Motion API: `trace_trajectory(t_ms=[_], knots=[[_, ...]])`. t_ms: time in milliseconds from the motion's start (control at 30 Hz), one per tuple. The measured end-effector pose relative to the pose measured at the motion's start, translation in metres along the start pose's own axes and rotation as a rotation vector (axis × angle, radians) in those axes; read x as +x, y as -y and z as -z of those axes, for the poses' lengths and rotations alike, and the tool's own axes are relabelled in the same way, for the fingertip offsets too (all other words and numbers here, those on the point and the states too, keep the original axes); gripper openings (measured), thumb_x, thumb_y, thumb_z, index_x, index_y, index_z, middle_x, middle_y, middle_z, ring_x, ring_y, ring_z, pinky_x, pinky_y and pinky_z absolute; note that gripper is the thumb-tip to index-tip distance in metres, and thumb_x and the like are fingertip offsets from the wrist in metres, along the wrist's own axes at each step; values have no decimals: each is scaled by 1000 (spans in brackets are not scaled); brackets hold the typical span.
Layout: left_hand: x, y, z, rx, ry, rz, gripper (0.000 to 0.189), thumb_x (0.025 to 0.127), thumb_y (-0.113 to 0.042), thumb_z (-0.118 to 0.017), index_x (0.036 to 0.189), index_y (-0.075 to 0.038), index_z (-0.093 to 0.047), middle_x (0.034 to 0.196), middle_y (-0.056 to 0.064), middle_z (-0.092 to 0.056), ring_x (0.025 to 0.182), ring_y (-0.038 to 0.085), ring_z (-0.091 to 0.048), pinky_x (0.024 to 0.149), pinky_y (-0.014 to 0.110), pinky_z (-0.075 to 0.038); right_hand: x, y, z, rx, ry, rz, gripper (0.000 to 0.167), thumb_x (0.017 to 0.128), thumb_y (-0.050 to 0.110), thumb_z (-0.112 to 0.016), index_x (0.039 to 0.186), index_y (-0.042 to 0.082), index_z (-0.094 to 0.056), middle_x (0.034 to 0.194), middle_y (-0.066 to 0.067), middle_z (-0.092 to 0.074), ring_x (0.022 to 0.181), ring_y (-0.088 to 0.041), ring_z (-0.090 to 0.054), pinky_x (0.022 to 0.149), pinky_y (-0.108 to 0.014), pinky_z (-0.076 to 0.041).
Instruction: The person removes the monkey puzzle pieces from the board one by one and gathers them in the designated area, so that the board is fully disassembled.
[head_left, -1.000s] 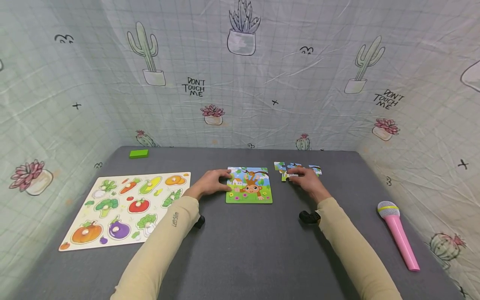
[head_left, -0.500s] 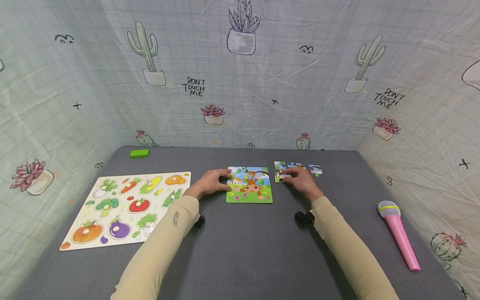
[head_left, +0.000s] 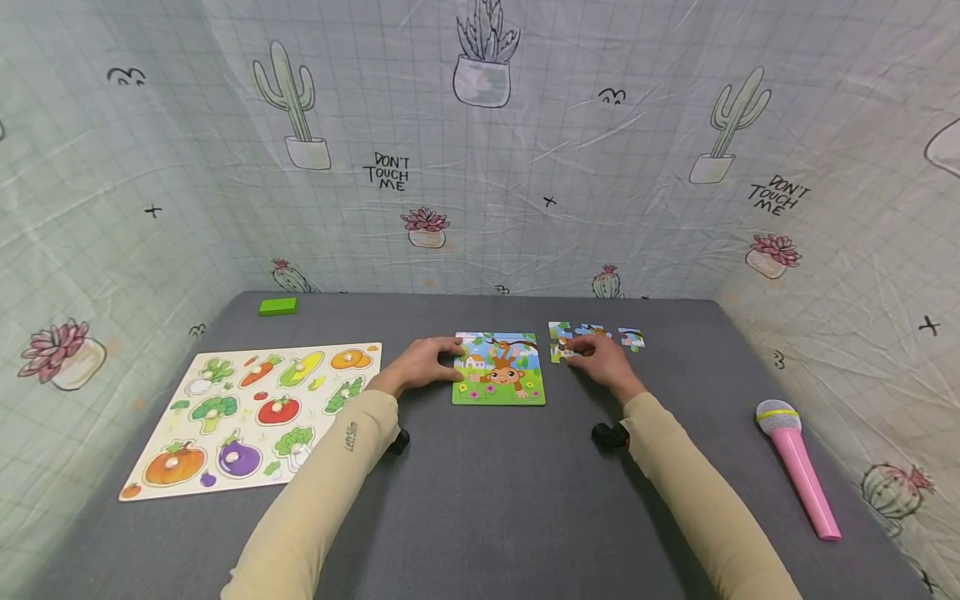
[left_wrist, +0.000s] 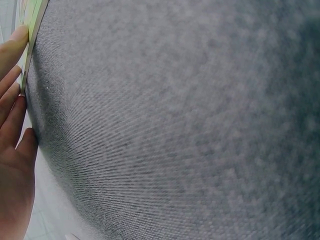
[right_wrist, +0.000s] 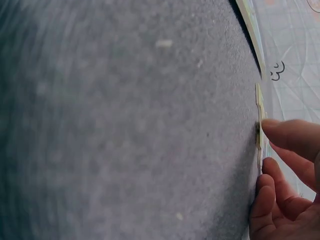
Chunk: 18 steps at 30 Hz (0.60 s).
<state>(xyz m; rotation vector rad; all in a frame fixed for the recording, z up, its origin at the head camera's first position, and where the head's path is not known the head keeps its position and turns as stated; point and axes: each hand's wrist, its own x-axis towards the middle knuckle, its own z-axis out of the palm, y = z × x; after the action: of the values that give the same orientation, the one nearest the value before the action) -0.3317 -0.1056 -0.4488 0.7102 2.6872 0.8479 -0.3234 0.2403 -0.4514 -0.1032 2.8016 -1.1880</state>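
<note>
On the dark grey tabletop (head_left: 487, 500): monkey puzzle (head_left: 501, 375) flat mid-table, left hand (head_left: 416, 365) spread against its left edge. Right hand (head_left: 606, 363) pinching a puzzle piece (head_left: 558, 352) just right of it. Vegetable board (head_left: 247, 417) left, microphone (head_left: 802, 475) right, green block (head_left: 278, 307) back left. Creased cactus-print sheeting (head_left: 480, 175) walls the back and both sides.

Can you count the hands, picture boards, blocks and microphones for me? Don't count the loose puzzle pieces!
Hands: 2 (left hand, right hand)
Picture boards: 2 (monkey board, vegetable board)
Blocks: 1 (green block)
Microphones: 1 (pink microphone)
Total: 6
</note>
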Motion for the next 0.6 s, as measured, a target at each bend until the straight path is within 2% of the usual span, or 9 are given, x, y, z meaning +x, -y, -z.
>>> trace_trajectory(t_ms=[233,600], knots=[[-1,0,1,-1,1,0,50,88,-26,-75,132,-6,-62,152,6,-42,143,29,-32,117,46,-27,0,1,1,-58,20,17,36,91,11,-69,124,0,-64,124,-21,-61,110,-36,-56,87,-48,-50],[0,2,-1,2,-2,-4,50,88,-27,-74,132,-6,-62,152,6,-43,142,29,-33,116,47,-28,1,0,1,-70,23,-4,36,91,12,-69,125,1,-64,124,-20,-61,111,-35,-56,88,-47,-50]])
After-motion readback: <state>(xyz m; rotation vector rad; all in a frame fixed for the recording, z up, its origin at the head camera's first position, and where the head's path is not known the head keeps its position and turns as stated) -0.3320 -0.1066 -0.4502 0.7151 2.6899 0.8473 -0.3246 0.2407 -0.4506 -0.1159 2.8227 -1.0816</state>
